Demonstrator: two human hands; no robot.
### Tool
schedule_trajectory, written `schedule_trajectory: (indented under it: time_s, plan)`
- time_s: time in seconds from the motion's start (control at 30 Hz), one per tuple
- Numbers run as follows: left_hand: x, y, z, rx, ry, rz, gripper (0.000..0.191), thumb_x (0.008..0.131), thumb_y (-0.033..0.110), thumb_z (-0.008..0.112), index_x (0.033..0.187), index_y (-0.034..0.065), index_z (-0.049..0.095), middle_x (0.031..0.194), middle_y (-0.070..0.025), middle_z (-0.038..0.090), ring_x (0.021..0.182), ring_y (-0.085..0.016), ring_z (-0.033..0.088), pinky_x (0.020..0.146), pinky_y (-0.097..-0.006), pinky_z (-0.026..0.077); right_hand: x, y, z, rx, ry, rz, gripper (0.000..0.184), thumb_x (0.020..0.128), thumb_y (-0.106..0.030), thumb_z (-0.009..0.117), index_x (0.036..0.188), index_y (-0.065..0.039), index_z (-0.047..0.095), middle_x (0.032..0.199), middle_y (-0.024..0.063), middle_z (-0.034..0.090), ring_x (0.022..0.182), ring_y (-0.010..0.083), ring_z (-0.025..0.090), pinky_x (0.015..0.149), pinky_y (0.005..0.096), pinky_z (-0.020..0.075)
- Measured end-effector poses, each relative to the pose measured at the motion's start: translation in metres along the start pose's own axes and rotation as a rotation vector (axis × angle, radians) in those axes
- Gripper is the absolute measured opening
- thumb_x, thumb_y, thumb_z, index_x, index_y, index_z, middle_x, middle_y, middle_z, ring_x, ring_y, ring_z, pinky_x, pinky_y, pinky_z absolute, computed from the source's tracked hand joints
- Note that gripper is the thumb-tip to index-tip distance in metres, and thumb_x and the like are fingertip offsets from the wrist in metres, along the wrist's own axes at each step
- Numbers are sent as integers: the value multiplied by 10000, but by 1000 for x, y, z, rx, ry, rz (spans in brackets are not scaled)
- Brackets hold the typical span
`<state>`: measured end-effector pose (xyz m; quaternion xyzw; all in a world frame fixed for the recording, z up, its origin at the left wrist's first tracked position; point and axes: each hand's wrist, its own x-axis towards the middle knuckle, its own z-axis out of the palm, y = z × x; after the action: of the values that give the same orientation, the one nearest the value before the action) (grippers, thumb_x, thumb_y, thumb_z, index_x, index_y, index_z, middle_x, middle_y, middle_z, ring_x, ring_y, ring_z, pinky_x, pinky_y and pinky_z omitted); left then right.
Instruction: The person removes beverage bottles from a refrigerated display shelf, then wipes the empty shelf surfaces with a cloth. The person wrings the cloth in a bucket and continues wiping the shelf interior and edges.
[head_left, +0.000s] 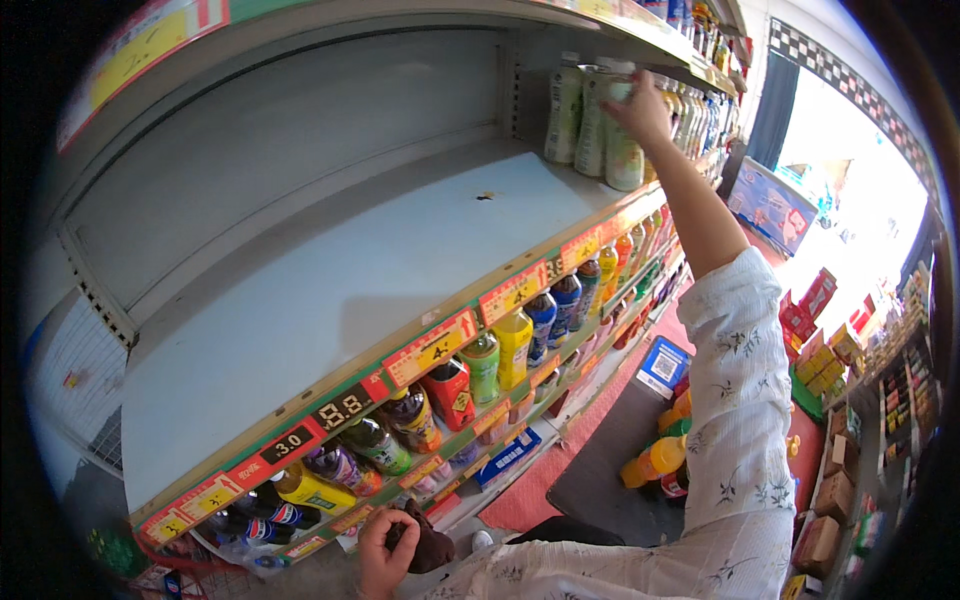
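My right hand (643, 111) reaches to the far right end of the upper shelf and touches the upper part of the front pale green plastic bottle (622, 150); whether its fingers grip the bottle cannot be told. Two more such bottles (564, 112) stand upright beside and behind it. My left hand (386, 551) is low at the bottom of the view, closed on a dark brown cloth (429, 544). A pale blue liner (322, 277) covers the shelf board, with a small dark hole near the bottles.
Price strips (431, 346) run along the shelf's front edge. Below stand rows of drink bottles (514, 349). Orange drink bottles (660, 459) are on the floor at right, near a blue sign (664, 366). Stacked cartons (832, 487) line the far right, and a wire rack (82, 375) is at left.
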<state>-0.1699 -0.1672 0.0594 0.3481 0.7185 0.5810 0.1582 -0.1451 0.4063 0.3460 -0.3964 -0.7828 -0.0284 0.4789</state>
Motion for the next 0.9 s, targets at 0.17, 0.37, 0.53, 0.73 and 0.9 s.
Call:
schedule_trajectory:
  time_s: [0.17,0.37,0.53,0.73,0.9]
  plan:
    - [18,-5,12,-19,-110,62,123,856,141,642,833,33,589,745,-51,538,687,-163,518,628,-293,407,-48,0,-33,300,81,-547,643,727,-271,800,1201,-75,413,1068,177,623,912,363,645,765,451,513]
    - [42,6,52,8,-299,234,98,841,122,648,844,40,594,771,-78,554,687,-198,523,636,-317,413,-96,37,-175,483,156,-398,591,782,-235,794,1235,-63,457,1095,53,594,1024,141,572,831,300,500]
    - [54,17,98,6,-461,270,71,821,85,643,820,49,582,788,-68,557,756,-220,542,705,-303,423,-192,79,-311,645,-6,-55,588,820,-277,724,1284,-24,464,1075,55,591,995,139,561,886,298,437]
    - [69,25,147,-7,-531,250,57,861,78,580,830,58,537,825,-12,489,790,-125,470,757,-254,381,-322,158,-406,170,54,205,578,794,-171,769,1273,-56,468,1103,45,596,1029,127,568,844,292,490]
    - [77,40,181,-36,-550,249,66,889,79,551,864,42,503,868,-18,478,831,-121,450,797,-246,366,-419,221,-430,22,69,364,575,747,-251,800,1183,-14,509,1047,113,602,928,207,614,816,335,508]
